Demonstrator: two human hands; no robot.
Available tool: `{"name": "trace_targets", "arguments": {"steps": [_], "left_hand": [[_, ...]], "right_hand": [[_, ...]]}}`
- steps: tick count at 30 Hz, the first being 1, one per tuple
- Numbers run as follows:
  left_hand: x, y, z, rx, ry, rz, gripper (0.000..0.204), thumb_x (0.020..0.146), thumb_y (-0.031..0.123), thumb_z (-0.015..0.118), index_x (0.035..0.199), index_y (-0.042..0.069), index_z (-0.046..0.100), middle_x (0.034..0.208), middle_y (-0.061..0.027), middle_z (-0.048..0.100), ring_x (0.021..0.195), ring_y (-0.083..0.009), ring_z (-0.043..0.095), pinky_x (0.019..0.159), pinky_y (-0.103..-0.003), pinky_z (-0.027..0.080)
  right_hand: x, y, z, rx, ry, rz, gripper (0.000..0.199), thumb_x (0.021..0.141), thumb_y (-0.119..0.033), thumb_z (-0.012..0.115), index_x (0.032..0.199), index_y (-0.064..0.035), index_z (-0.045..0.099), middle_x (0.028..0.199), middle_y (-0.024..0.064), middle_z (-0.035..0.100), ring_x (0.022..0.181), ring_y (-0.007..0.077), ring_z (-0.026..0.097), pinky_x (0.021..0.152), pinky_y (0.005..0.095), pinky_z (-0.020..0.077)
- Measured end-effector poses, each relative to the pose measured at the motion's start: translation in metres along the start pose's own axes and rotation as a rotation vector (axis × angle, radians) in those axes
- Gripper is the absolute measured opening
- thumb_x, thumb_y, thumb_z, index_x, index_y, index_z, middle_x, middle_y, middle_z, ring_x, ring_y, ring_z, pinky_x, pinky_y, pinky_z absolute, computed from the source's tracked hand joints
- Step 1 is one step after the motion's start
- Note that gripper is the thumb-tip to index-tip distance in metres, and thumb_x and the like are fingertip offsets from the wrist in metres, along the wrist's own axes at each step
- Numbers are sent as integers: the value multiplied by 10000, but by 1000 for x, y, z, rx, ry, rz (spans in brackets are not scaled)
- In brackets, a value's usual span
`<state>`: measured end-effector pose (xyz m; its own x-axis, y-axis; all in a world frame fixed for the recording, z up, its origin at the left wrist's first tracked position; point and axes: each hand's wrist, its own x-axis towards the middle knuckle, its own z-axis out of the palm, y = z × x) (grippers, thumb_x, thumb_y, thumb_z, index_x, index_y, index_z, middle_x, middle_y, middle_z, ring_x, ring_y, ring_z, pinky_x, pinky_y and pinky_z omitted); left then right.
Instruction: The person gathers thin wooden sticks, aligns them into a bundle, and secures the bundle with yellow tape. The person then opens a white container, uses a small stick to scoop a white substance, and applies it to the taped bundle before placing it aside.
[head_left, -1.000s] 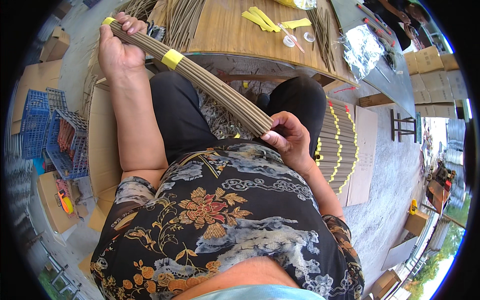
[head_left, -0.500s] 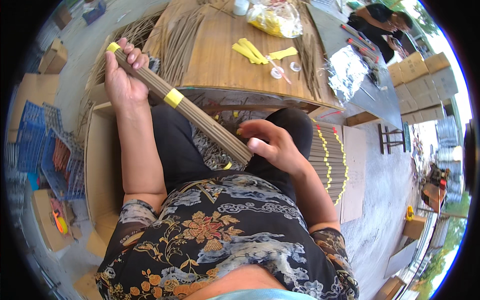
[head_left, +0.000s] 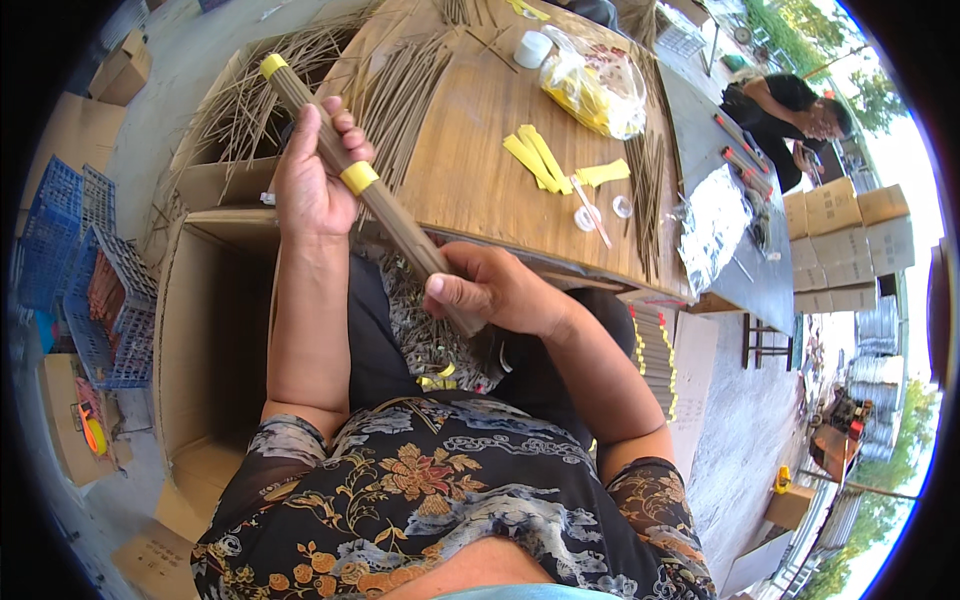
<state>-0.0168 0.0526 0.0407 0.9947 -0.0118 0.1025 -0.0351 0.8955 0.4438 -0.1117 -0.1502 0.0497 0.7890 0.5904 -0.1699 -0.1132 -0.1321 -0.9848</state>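
Observation:
A long bundle of brown incense sticks [head_left: 400,228] slants over my lap, its top end up and to the left. One yellow paper band [head_left: 273,66] wraps that end and another yellow band [head_left: 359,179] sits near the middle. My left hand [head_left: 316,185] is closed round the bundle between the two bands, palm up. Lower down, my right hand [head_left: 505,288] closes over the near end, thumb on top. Loose yellow paper strips [head_left: 535,160] lie on the wooden table [head_left: 465,165] ahead, beside small clear rings.
Loose sticks [head_left: 405,100] cover the table's left side. A plastic bag [head_left: 600,85] with yellow strips and a white jar [head_left: 532,48] stand farther back. Crumpled foil [head_left: 712,220] lies right. A cardboard box [head_left: 212,340] is left; banded bundles [head_left: 656,355] lie right. Another person sits far right.
My right hand has gone from loosely open beside the bundle's lower end to closed on it. My left hand now grips nearer the middle band. The view has shifted.

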Motion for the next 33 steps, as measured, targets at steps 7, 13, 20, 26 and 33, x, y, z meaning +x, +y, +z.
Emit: {"name": "trace_targets", "arguments": {"steps": [7, 13, 20, 26, 33], "left_hand": [[44, 38, -36, -58, -1, 188, 284, 907, 254, 470, 1004, -10, 512, 770, -63, 481, 637, -138, 431, 546, -254, 382], [56, 35, -65, -23, 138, 204, 276, 893, 255, 496, 990, -2, 516, 751, -61, 486, 629, -142, 430, 546, -252, 375], [57, 38, -71, -29, 159, 183, 283, 890, 260, 502, 983, -8, 513, 745, -62, 488, 625, -148, 432, 544, -254, 373], [55, 33, -65, -71, 176, 156, 317, 906, 237, 472, 1038, -50, 503, 775, -76, 480, 628, -137, 428, 528, -245, 377], [54, 32, -68, -51, 183, 134, 315, 910, 249, 466, 1039, -36, 505, 776, -71, 479, 625, -133, 428, 530, -244, 374]], "right_hand": [[140, 37, -63, -431, 398, -37, 263, 840, -197, 572, 1004, 8, 584, 735, 37, 570, 668, 101, 541, 642, 238, 466], [207, 47, -56, -847, 392, -34, 288, 846, -346, 493, 1010, -145, 619, 994, 129, 573, 962, 307, 538, 819, 390, 438], [200, 60, -91, -917, 508, -46, 188, 777, -263, 571, 843, -102, 643, 895, 114, 596, 865, 286, 569, 747, 384, 463], [211, 43, -89, -1006, 549, 87, 241, 769, -309, 589, 809, -75, 628, 875, 132, 614, 810, 312, 586, 718, 388, 473], [227, 38, -81, -1079, 549, 216, 403, 761, -402, 608, 763, 1, 623, 791, 193, 623, 794, 343, 598, 697, 403, 467]]}}
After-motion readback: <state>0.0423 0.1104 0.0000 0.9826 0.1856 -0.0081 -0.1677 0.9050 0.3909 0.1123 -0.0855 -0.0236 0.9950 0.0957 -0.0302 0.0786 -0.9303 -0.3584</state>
